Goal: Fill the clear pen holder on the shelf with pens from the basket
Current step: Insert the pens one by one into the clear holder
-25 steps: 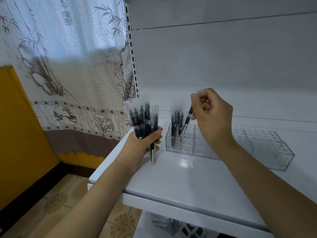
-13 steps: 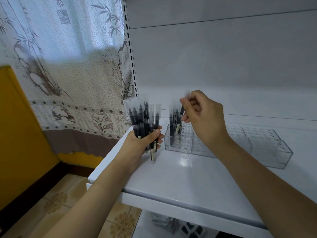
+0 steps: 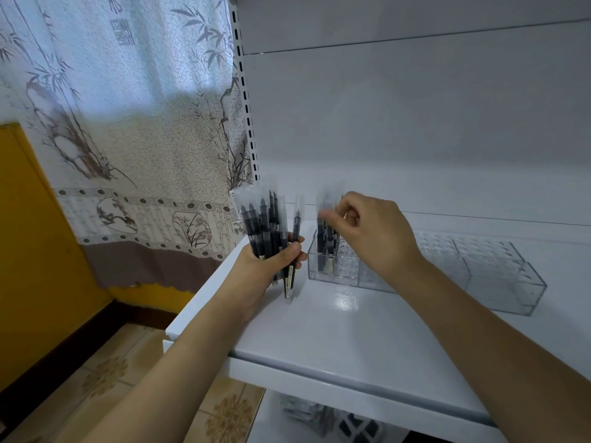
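My left hand [image 3: 271, 263] grips a bundle of black pens [image 3: 263, 228] in clear sleeves, upright over the shelf's left end. The clear pen holder [image 3: 499, 282] stands on the white shelf [image 3: 351, 340], a long box with a grid of slots. Several pens [image 3: 326, 244] stand in its left end. My right hand [image 3: 371, 235] hovers above that end, fingers curled. Its blurred fingertips pinch the top of a pen that stands among those in the slots. The basket is barely visible below the shelf.
The holder's middle and right compartments hold no pens. A white back panel and a slotted upright [image 3: 246, 116] close the shelf behind. A patterned curtain [image 3: 128, 123] hangs at left, with tiled floor [image 3: 105, 372] below. A dark basket with packs [image 3: 335, 423] sits under the shelf.
My right hand has carried a pen leftward and down into the left end of the holder. My left hand keeps the bundle in the same place.
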Demonstrator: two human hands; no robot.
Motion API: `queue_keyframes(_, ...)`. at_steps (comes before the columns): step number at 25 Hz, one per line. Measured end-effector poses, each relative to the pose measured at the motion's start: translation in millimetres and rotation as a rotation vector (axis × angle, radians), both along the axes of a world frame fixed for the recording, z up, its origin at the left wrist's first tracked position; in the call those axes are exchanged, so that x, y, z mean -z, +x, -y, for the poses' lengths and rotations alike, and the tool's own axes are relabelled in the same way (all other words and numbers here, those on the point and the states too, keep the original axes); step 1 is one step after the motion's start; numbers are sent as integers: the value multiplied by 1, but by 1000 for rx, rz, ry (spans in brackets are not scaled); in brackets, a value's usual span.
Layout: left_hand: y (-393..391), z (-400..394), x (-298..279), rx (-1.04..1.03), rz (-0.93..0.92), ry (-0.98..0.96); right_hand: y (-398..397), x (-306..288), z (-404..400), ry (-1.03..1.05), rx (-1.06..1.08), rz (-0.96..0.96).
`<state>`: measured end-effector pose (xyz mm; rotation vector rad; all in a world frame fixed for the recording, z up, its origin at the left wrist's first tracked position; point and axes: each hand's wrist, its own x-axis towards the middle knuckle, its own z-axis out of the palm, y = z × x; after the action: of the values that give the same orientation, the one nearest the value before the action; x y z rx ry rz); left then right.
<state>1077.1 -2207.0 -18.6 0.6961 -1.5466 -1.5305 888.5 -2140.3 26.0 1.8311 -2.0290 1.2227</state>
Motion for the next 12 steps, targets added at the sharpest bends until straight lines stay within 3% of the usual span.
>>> queue_keyframes(4, -3, -4, -3, -14, -23, 4, 2, -7, -9, -183, -62, 83)
queue_keyframes(8, -12, -14, -8, 12, -32, -32, 12, -5, -11, -79, -255, 52)
queue_keyframes(12, -26, -28, -12, -29, -14, -70, 4, -7, -10, -130, -349, 371)
